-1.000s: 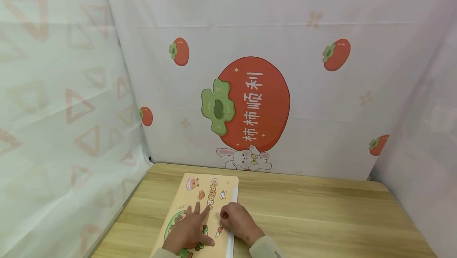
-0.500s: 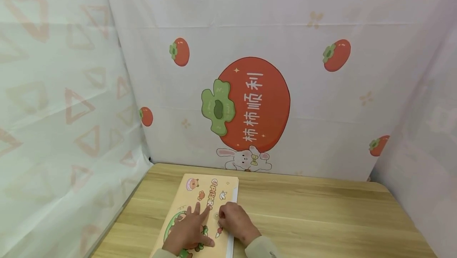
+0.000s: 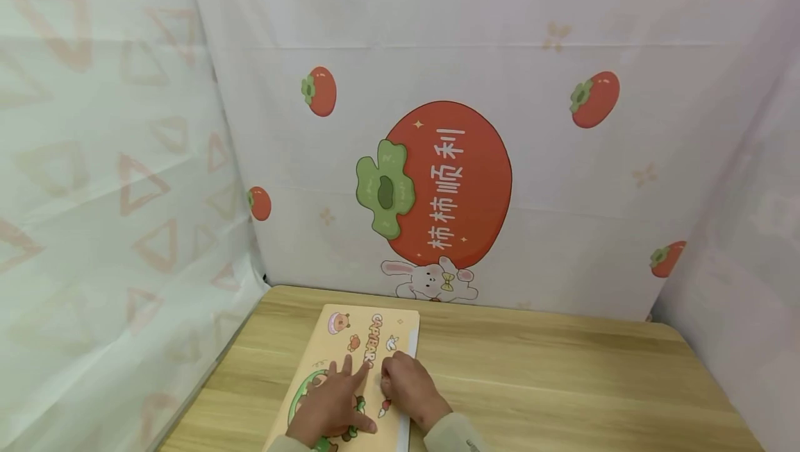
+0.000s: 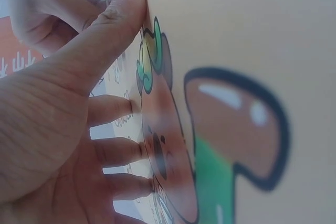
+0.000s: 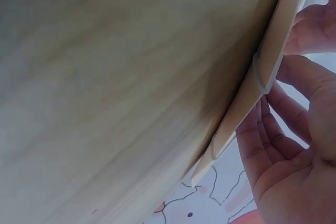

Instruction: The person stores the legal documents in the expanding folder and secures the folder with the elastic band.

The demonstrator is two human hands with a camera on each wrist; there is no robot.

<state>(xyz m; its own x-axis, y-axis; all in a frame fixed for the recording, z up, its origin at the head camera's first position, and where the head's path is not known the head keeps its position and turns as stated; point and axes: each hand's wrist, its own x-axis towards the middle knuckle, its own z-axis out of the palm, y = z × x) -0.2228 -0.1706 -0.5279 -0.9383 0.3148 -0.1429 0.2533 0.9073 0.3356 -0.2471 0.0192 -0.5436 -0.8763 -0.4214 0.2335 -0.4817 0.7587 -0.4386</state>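
Note:
A cream folder (image 3: 390, 431) with CAPYBARA lettering and cartoon prints lies on the wooden table, its long side turned toward me. My left hand (image 3: 331, 403) rests on its cover with the fingers spread; the left wrist view shows the thumb (image 4: 113, 35) and fingertips against the printed surface. At the folder's right side, my right hand (image 3: 409, 386) has its fingers curled in, thumb and forefinger pinching at the closure spot on the cover and hiding it. The right wrist view shows the folder's thin edge (image 5: 236, 114) with my right hand (image 5: 299, 129) against it.
The wooden table (image 3: 562, 382) stretches to the right of the folder. Behind it hangs a white cloth backdrop (image 3: 281, 139) printed with persimmons and a rabbit; another cloth (image 3: 100, 230) with triangle prints closes off the left side.
My right hand has shifted slightly left and up over the folder, covering the round clear fastener that showed beside its fingertips. My left hand stays put; the head view has tilted slightly.

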